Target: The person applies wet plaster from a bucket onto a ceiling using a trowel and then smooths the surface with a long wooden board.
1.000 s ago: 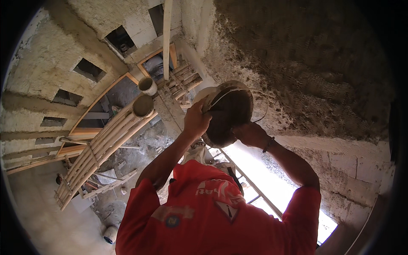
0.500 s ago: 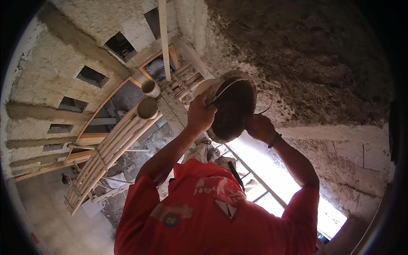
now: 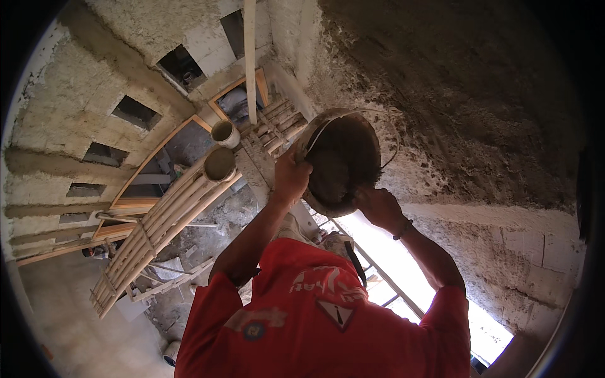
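A bucket (image 3: 373,142) with dark, wet-looking mortar (image 3: 331,173) inside is held up in front of me, its mouth tilted toward my view. My left hand (image 3: 292,175) is closed on the left side of its rim. The thin wire handle (image 3: 398,140) loops out past the right side. My right hand (image 3: 381,209), with a dark band at the wrist, is closed at the lower right rim. Its fingertips are hidden in shadow at the bucket's mouth, so what they grip cannot be made out. Beyond the bucket rises a rough wall (image 3: 460,94) coated in wet plaster.
Two more buckets, one (image 3: 225,133) behind the other (image 3: 219,164), stand on a platform of lashed poles (image 3: 161,220) at left. An upright post (image 3: 250,63) rises behind them. A wall with square openings (image 3: 135,112) curves along the left. Bright light comes through an opening (image 3: 403,258) below right.
The bucket's mouth has turned more toward me, showing the mortar inside. My right hand has shifted slightly down and left along the rim; my left hand keeps its grip.
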Available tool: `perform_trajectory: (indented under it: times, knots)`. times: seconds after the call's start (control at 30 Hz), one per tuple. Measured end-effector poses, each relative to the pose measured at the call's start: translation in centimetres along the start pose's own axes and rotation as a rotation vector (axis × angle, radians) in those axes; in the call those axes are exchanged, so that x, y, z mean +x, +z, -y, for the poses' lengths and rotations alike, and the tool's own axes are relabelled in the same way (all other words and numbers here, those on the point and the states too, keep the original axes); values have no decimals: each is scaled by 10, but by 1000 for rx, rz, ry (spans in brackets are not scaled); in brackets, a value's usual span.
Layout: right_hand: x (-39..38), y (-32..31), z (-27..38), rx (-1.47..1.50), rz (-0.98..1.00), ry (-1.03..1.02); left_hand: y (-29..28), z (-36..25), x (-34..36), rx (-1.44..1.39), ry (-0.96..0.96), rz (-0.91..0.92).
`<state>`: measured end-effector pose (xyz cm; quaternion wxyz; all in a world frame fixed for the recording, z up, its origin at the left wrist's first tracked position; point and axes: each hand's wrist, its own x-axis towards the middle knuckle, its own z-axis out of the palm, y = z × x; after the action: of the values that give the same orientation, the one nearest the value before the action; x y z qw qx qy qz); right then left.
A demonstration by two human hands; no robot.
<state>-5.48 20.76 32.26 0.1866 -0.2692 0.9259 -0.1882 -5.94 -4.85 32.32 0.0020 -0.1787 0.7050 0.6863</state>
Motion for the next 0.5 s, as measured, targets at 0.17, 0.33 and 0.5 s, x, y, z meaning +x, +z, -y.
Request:
perform_trajectory:
  times: [0.17,0.33,0.5]
  knots:
    - [60,-3,0,-99,-158,-42,-23,1,59,69,60,22]
    - [124,-8,14,-47,-163,102,-54,3,115,72,82,-26]
    - [190,-37,35,-82,-128,45,-88,8,174,-84,55,-91]
